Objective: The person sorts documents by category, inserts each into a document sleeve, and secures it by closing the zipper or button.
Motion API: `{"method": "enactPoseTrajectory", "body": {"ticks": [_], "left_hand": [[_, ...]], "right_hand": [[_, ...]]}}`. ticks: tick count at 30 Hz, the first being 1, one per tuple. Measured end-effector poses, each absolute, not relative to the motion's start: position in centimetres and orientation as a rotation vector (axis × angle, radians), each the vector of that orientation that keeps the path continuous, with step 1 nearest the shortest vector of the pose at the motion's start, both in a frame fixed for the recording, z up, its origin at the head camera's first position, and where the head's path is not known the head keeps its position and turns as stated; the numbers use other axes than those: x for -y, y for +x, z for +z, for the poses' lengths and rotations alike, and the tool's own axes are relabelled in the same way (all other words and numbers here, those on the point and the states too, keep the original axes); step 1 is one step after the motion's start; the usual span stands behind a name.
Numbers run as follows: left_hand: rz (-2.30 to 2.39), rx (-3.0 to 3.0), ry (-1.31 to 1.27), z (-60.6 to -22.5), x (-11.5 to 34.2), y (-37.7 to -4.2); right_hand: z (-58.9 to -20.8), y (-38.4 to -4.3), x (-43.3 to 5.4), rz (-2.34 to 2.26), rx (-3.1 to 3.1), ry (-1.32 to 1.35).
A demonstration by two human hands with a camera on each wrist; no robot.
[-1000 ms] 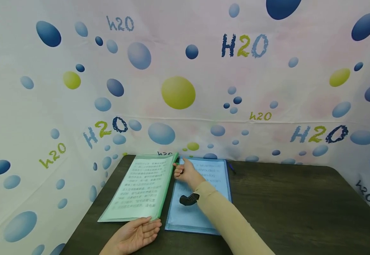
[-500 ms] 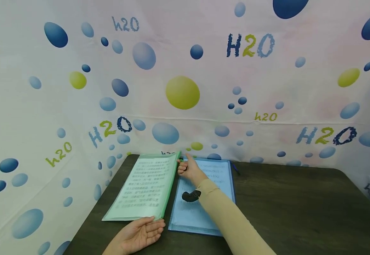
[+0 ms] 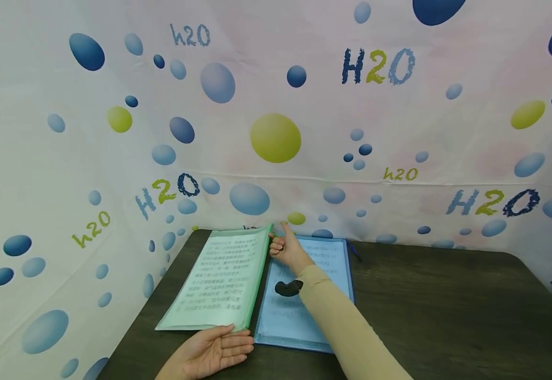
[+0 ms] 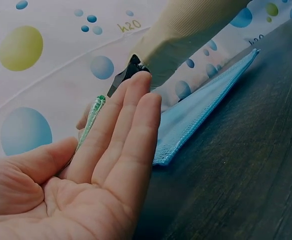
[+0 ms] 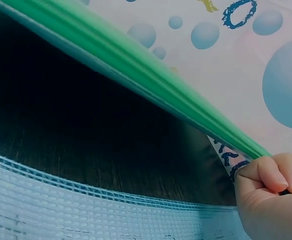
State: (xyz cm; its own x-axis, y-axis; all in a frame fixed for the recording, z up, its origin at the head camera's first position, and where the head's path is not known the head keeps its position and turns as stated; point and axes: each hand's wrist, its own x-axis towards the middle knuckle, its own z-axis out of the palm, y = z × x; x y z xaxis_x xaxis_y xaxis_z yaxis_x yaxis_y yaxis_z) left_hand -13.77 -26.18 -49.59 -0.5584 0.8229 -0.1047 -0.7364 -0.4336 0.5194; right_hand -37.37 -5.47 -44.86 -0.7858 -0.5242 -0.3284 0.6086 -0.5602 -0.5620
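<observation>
A green document pouch (image 3: pixel 221 277) with a printed sheet inside lies at the left of the dark table. Its right edge is raised; a dark gap shows beneath the green edge (image 5: pixel 135 75) in the right wrist view. My left hand (image 3: pixel 211 349) pinches the near right corner between thumb and fingers, palm up, fingers (image 4: pixel 135 140) fairly straight. At the far right corner, my right hand (image 3: pixel 290 253) holds the pouch with curled fingers. Under my right forearm lies a blue mesh document pouch (image 3: pixel 285 322), also with printed text, flat on the table.
A blue pen (image 3: pixel 353 251) lies beyond the blue pouch's far right corner. Dark wooden table (image 3: pixel 447 306) extends to the right. A patterned cloth backdrop (image 3: pixel 276 79) stands behind and at the left. A black wrist device (image 3: pixel 288 288) sits on my right wrist.
The view has turned slightly left, so everything sits further right in the frame. Both hands keep their hold on the green pouch, which has hardly moved.
</observation>
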Motion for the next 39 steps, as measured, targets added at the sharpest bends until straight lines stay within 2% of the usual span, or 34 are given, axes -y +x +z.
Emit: {"method": "enactPoseTrajectory", "body": {"ticks": [39], "left_hand": [[2.119, -0.595, 0.213, -49.5, 25.8, -12.9]], "right_hand": [[-43.9, -39.7, 4.1, -2.326, -0.941, 0.097]]}}
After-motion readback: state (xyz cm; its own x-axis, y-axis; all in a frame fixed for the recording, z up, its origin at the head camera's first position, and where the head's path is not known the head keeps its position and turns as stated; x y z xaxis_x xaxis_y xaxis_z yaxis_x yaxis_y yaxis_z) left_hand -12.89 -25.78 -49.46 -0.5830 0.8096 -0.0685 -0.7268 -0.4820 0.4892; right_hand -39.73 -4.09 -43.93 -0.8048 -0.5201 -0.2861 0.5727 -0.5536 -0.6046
